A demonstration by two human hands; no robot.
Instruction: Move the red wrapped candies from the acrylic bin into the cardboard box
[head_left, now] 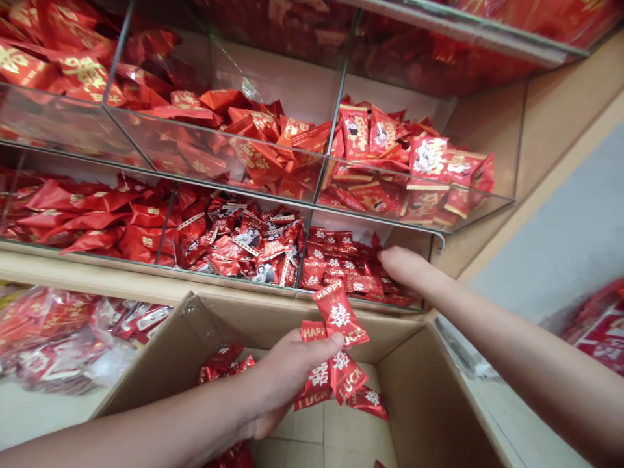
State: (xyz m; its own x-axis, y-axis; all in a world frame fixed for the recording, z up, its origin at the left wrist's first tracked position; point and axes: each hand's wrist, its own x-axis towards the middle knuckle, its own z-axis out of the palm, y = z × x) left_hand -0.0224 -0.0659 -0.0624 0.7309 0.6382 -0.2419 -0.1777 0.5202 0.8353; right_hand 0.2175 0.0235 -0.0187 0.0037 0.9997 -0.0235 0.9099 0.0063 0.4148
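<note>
My left hand (280, 367) is closed on several red candy packets (340, 313) printed HAPPY and LUCK, pinned under the thumb over an open cardboard box (404, 338). My right hand (402, 265) reaches into the lower right compartment, at the right side of a pile of matching red packets (336, 257). Its fingers are hidden, so I cannot see whether it grips one. Inside the box, below my left hand, lie more red packets (369, 402), with others (221, 364) toward the left wall.
Clear-walled shelf compartments (414, 214) full of red and gold wrapped sweets rise above the box. A shelf lip overhangs my right hand. Bagged red packets (63, 331) lie left of the box, and a red bundle (602, 331) is at the far right.
</note>
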